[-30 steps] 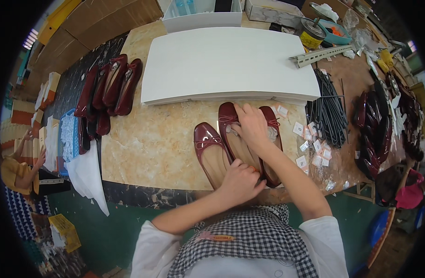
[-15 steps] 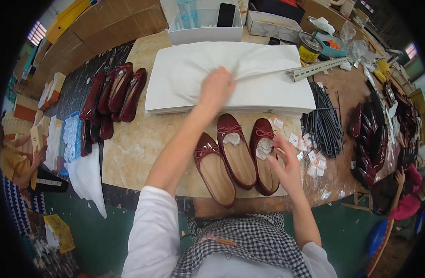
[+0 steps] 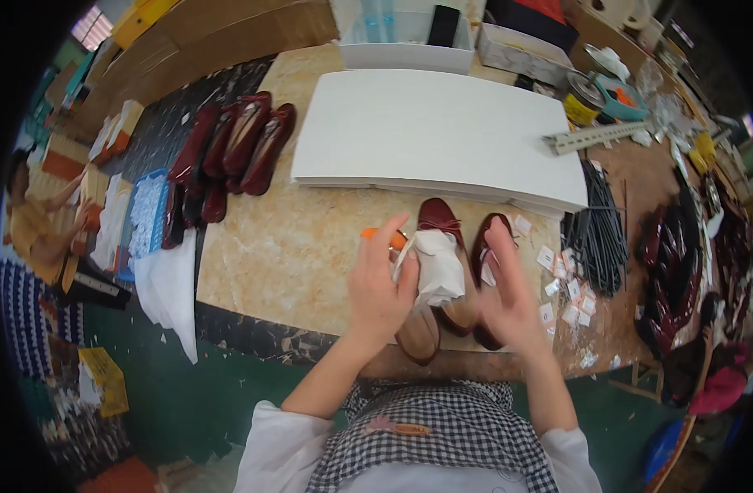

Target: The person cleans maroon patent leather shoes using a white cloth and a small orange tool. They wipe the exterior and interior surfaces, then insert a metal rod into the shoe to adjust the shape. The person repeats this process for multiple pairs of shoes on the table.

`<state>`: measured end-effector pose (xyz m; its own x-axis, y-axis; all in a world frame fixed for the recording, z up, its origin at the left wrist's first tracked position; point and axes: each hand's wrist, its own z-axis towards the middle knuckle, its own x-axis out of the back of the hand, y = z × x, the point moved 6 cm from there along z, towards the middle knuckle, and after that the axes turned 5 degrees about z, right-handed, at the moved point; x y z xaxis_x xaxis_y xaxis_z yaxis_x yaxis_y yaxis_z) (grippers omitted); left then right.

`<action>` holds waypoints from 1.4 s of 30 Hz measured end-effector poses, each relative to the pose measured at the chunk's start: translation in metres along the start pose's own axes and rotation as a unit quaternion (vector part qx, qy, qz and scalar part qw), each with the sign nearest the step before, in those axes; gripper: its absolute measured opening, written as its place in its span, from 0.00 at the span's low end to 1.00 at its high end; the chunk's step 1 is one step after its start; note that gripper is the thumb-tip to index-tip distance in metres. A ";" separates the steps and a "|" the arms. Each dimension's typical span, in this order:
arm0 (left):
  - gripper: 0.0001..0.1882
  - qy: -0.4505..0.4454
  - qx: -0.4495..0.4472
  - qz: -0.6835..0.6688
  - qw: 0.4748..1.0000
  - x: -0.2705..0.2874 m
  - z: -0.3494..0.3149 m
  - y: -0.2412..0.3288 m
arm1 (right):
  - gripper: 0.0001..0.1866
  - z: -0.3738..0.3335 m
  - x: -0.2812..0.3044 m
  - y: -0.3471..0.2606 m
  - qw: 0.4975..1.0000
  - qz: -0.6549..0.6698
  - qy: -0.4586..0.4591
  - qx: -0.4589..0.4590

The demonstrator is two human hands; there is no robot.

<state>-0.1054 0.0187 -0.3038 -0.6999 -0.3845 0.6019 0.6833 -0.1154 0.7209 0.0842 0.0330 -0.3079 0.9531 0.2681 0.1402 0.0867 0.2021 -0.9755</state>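
A crumpled sheet of white tissue paper (image 3: 440, 269) is pinched in my left hand (image 3: 378, 287), over the shoes in front of me. Something orange (image 3: 382, 237) shows at that hand's fingers. Beside the paper, my right hand (image 3: 518, 308) is raised with its fingers stretched out, slightly blurred. Three dark red flat shoes with bows lie under my hands. The middle shoe (image 3: 436, 214) shows its toe behind the paper; the right shoe (image 3: 481, 238) is partly covered by my right hand. Of the left shoe (image 3: 419, 338), only the heel end shows.
A thick stack of white paper sheets (image 3: 434, 123) lies beyond the shoes. More red shoes (image 3: 237, 140) stand at left, near a blue basket (image 3: 151, 214). Black rods (image 3: 594, 234) and small tags (image 3: 573, 292) lie at right. A person (image 3: 44, 226) works at far left.
My left hand has come back from the paper stack to the shoes with a sheet, now crumpled. My right hand has lifted off the right shoe's opening. The view has shifted.
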 end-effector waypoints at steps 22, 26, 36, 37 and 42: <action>0.11 -0.220 -0.194 0.136 0.946 -0.060 -0.110 -0.003 | 0.39 0.044 -0.070 0.089 0.967 -0.170 -0.186 -0.043; 0.11 -0.222 -0.206 0.152 0.941 -0.063 -0.115 -0.001 | 0.36 0.043 -0.095 0.089 0.920 -0.372 -0.122 0.025; 0.12 -0.096 -0.096 0.082 0.987 -0.008 -0.072 -0.020 | 0.24 0.034 0.006 0.055 0.986 -0.099 -0.037 0.131; 0.16 -0.101 0.058 0.039 0.992 -0.003 -0.072 -0.044 | 0.23 0.029 0.059 0.070 0.996 -0.084 0.011 -0.005; 0.31 -0.174 0.240 -0.031 0.955 -0.037 -0.093 -0.090 | 0.12 -0.026 0.257 0.121 0.741 -0.606 0.235 -0.167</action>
<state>-0.1223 -0.0418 -0.4229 -0.8202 -0.0528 0.5697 0.5225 0.3365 0.7834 0.3473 0.1022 -0.3942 0.1043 -0.2942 0.9500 0.9544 -0.2390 -0.1788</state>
